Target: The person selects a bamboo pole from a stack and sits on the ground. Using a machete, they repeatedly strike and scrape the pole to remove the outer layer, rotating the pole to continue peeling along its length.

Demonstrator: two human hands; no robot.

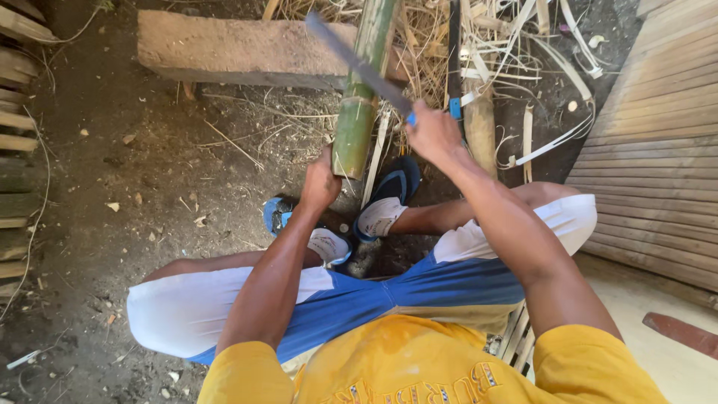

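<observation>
Head view: green bamboo pole (359, 97) runs near-to-far, far end on wooden block (239, 49). Left hand (321, 183) clasps near end. Right hand (432, 135) clenches machete (359, 63), blade crossing pole from right.

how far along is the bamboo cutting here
Done: thin split strips and shavings already lie heaped beyond the wood block. In hand: the left hand steadies a green bamboo pole near its lower end, and the right hand holds a long blade across it. Left: this pole looks whole, not yet split.
</observation>
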